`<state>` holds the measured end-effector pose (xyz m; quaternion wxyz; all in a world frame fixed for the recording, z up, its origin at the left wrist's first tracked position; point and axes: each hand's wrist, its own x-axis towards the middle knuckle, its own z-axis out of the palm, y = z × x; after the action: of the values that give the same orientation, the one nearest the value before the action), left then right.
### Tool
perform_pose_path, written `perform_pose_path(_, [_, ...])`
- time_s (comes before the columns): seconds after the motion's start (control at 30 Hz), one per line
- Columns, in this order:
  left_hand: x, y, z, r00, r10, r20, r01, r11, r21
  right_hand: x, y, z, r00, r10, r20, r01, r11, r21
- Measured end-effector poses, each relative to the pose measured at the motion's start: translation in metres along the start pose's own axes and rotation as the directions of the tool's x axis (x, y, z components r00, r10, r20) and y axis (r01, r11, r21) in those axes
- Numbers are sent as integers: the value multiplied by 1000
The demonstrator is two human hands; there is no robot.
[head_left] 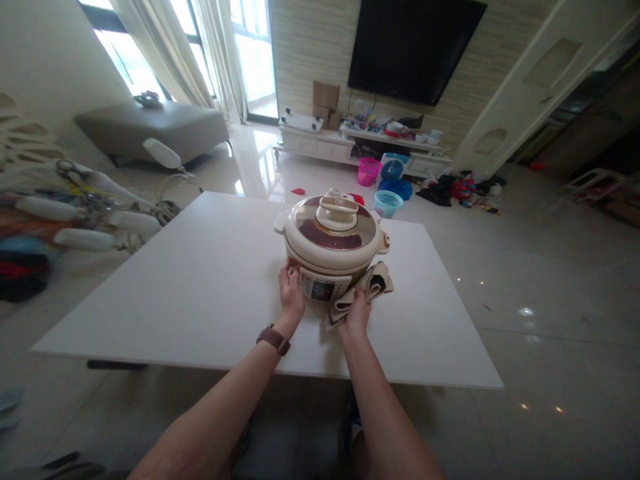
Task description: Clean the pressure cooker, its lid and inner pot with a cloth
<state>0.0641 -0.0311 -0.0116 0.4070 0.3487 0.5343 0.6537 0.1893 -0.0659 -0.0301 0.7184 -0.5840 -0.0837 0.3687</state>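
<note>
Wiping looked like the step in hand: the right hand (356, 317) had a bunched cloth (370, 285) pressed to the lower front-right of the cooker (333, 250), just beside the panel (320, 289). The cooker sat on the white table (200, 280), past its middle toward the far edge, with the lid (334, 233) on and the knob (336, 208) on top. 2 side handles showed.

To do it well, my call:
- Brace from the left so the cooker did not slide on the smooth top.
- Run the cloth round the curved wall in short passes.
- Go light over the panel buttons.
- Refold the cloth, since it was wadded and 1 end trailed loose onto the table. A flat face would have met the wall better.
- Keep that loose end out from under the base.

Whether the cloth was damp could not be told.

Pose: the left hand (291, 293) lay flat against the cooker's lower left wall, fingers together and pointing forward, wrapped round nothing. Its thumb was hidden. A brown watch (273, 339) sat on that wrist. The right hand was closed on the cloth, fingers curled into the folds, back of the hand up, wrist about straight. Both forearms reached out from the bottom edge and converged on the cooker. The 2 hands flanked the panel, near each other but apart.
</note>
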Motion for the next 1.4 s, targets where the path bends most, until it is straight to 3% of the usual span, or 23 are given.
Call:
perform_pose_path(0.13, [1,-3,1,1000,-1,-6,1,1000,11,-1,-2,3,991,107,-81,-104,994,29])
perform_pose_path(0.57, [1,-3,-1,1000,-25,-6,25,1000,13,-1,-3,4,991,105,-87,-99,993,63])
perform_pose_path(0.83, [2,-4,0,999,-35,-5,35,999,24,11,-5,1,994,58,-90,-59,998,-12])
perform_pose_path(1.0, [1,0,-1,999,-40,16,40,999,26,30,-21,-8,996,-67,-49,57,980,-193])
perform_pose_path(1.13, [1,4,-4,998,-49,37,49,999,7,1,-8,-7,987,-144,-70,124,964,-237])
perform_pose_path(1.27, [1,7,-5,996,-71,53,71,997,-2,-27,-3,0,933,-356,50,358,908,-216])
perform_pose_path(1.33, [1,8,-4,993,-110,46,110,994,2,-16,-12,1,919,-392,38,391,897,-206])
perform_pose_path(1.4, [1,9,-3,988,-150,32,150,989,-4,6,-22,-1,934,-358,19,354,914,-200])
